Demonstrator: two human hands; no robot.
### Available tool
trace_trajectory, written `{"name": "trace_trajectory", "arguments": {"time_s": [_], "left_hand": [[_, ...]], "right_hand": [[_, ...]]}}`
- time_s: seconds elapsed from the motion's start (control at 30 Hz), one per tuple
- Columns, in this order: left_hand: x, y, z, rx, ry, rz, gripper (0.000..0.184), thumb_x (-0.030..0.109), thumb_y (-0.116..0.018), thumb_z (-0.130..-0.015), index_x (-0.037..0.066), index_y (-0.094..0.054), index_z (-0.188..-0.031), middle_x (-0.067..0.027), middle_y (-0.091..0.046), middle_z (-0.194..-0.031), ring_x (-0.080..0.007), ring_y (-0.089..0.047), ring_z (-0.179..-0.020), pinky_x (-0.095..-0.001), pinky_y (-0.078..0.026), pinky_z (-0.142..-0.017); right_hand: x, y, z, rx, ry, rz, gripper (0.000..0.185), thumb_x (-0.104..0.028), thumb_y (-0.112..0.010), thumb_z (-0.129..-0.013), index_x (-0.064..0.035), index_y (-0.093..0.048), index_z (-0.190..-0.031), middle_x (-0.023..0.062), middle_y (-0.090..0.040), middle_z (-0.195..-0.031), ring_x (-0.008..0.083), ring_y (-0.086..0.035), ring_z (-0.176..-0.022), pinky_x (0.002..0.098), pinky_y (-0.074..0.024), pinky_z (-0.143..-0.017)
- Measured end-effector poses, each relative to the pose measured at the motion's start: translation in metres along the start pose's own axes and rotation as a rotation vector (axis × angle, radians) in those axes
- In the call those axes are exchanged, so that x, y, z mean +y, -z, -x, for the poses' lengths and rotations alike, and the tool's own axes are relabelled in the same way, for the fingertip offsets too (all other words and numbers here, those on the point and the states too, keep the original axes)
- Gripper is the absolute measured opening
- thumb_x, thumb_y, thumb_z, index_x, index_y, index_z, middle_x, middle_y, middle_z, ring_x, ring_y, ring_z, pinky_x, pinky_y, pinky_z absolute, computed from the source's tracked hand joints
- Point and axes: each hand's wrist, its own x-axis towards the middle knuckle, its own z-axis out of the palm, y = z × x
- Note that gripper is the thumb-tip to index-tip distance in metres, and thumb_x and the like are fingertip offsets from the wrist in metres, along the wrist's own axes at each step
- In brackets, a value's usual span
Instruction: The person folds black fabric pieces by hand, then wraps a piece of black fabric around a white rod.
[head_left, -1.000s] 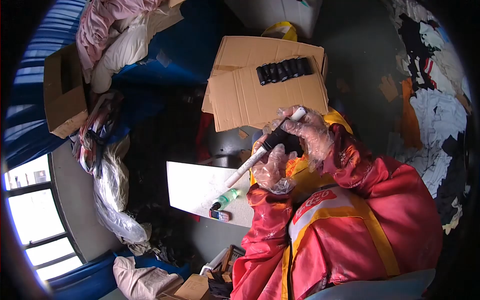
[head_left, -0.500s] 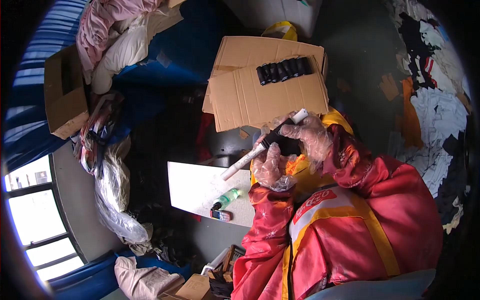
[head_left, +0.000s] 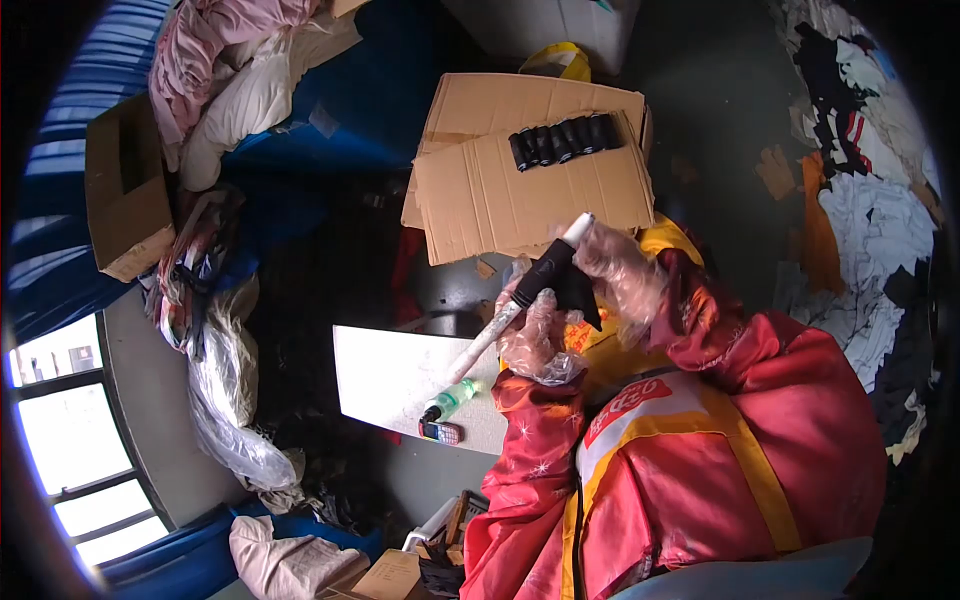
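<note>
My left hand (head_left: 535, 338), in a clear plastic glove, is closed around a white rod (head_left: 485, 342) that slants from lower left to upper right. Black cloth (head_left: 547, 276) is wrapped around the rod's upper part, and a loose flap of it hangs beside my fingers. Just past the rod's white upper end (head_left: 579, 228) is my right hand (head_left: 622, 268), gloved too and somewhat blurred, its fingers loosely extended by the cloth. Beyond both hands, several black rolls (head_left: 565, 142) lie in a row on a cardboard sheet (head_left: 530, 200).
A white board (head_left: 385, 375) carries a green bottle (head_left: 452, 399) and a mobile phone (head_left: 440, 433), left of my left hand. An open cardboard box (head_left: 130, 190) stands at far left. Cloth pieces (head_left: 875, 250) are heaped along the right. Clear plastic (head_left: 225, 390) hangs near the window.
The rod's upper end has shifted slightly left and the rod is tilted more steeply. My right hand has come off the wrapped cloth a little, and a black flap now hangs down.
</note>
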Motion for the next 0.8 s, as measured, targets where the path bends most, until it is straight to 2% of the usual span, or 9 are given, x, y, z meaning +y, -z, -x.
{"name": "trace_trajectory", "arguments": {"time_s": [0.1, 0.17, 0.2, 0.37, 0.43, 0.57, 0.63, 0.67, 0.8], "left_hand": [[0.010, -0.009, 0.005, -0.018, 0.098, -0.092, 0.031, 0.004, -0.054, -0.080, 0.000, -0.048, -0.110, -0.0115, -0.056, -0.100, -0.0188, -0.058, -0.084, -0.0282, -0.052, -0.064], [0.012, -0.016, 0.005, 0.040, 0.183, -0.034, 0.023, 0.006, -0.055, -0.080, 0.000, -0.051, -0.102, -0.0091, -0.058, -0.085, -0.0138, -0.058, -0.064, -0.0242, -0.049, -0.051], [0.017, -0.036, 0.008, 0.147, 0.134, 0.015, 0.022, 0.010, -0.056, -0.081, -0.001, -0.051, -0.098, -0.0068, -0.055, -0.072, -0.0130, -0.056, -0.056, -0.0242, -0.049, -0.050], [0.007, -0.011, 0.004, 0.178, 0.167, -0.041, 0.026, 0.018, -0.059, -0.080, -0.002, -0.051, -0.095, -0.0081, -0.051, -0.059, -0.0155, -0.053, -0.049, -0.0264, -0.049, -0.049], [0.009, -0.010, 0.004, 0.142, 0.103, 0.010, 0.026, 0.014, -0.059, -0.080, -0.002, -0.050, -0.099, -0.0102, -0.055, -0.070, -0.0162, -0.055, -0.055, -0.0271, -0.050, -0.051], [0.009, -0.014, 0.004, 0.186, 0.033, 0.128, 0.026, 0.007, -0.057, -0.080, -0.001, -0.049, -0.104, -0.0103, -0.058, -0.084, -0.0149, -0.056, -0.065, -0.0266, -0.050, -0.054], [0.005, -0.008, 0.004, 0.171, 0.028, 0.113, 0.029, 0.000, -0.054, -0.080, 0.001, -0.047, -0.108, -0.0104, -0.056, -0.098, -0.0145, -0.056, -0.074, -0.0260, -0.051, -0.057], [0.002, -0.007, 0.004, 0.172, 0.033, 0.113, 0.029, 0.000, -0.054, -0.080, 0.001, -0.047, -0.108, -0.0104, -0.056, -0.098, -0.0145, -0.056, -0.074, -0.0260, -0.051, -0.057], [-0.005, 0.007, -0.002, 0.004, 0.068, -0.004, 0.032, 0.002, -0.055, -0.081, 0.001, -0.047, -0.112, -0.0126, -0.056, -0.103, -0.0176, -0.059, -0.083, -0.0275, -0.054, -0.061]], "right_hand": [[-0.009, -0.016, 0.010, -0.035, -0.018, 0.335, 0.036, -0.032, -0.063, -0.080, -0.0021, -0.055, -0.099, 0.0042, -0.057, -0.094, 0.0140, -0.055, -0.088, 0.0278, -0.0442, -0.078], [-0.010, -0.019, 0.010, 0.038, -0.080, 0.279, 0.029, -0.026, -0.065, -0.079, -0.0022, -0.057, -0.094, 0.0052, -0.058, -0.093, 0.0147, -0.056, -0.086, 0.0286, -0.0443, -0.079], [-0.006, -0.013, 0.008, 0.073, -0.049, 0.276, 0.027, -0.022, -0.066, -0.078, -0.0023, -0.057, -0.095, 0.0054, -0.058, -0.093, 0.0150, -0.056, -0.086, 0.0287, -0.0444, -0.079], [-0.001, -0.001, 0.003, 0.092, -0.023, 0.311, 0.033, -0.013, -0.067, -0.076, -0.0030, -0.055, -0.104, 0.0054, -0.057, -0.096, 0.0158, -0.056, -0.089, 0.0295, -0.0445, -0.082], [0.000, 0.006, -0.004, -0.062, 0.064, 0.277, 0.039, -0.014, -0.069, -0.074, -0.0029, -0.052, -0.108, 0.0044, -0.056, -0.096, 0.0155, -0.055, -0.091, 0.0287, -0.0440, -0.082], [-0.002, 0.007, -0.003, 0.070, 0.101, 0.031, 0.040, -0.016, -0.069, -0.075, -0.0022, -0.052, -0.109, 0.0032, -0.056, -0.096, 0.0144, -0.054, -0.092, 0.0282, -0.0434, -0.082], [0.011, 0.019, -0.003, 0.034, 0.129, 0.347, 0.041, -0.020, -0.069, -0.076, -0.0022, -0.052, -0.109, 0.0024, -0.055, -0.097, 0.0135, -0.053, -0.091, 0.0285, -0.0429, -0.083], [0.013, 0.022, -0.009, -0.102, 0.081, 0.333, 0.046, -0.029, -0.069, -0.076, -0.0029, -0.051, -0.110, 0.0018, -0.055, -0.099, 0.0127, -0.053, -0.091, 0.0293, -0.0428, -0.083], [0.004, 0.005, -0.001, 0.075, -0.060, 0.366, 0.061, -0.044, -0.069, -0.072, -0.0029, -0.049, -0.112, 0.0018, -0.054, -0.098, 0.0122, -0.052, -0.089, 0.0291, -0.0420, -0.084]]}}
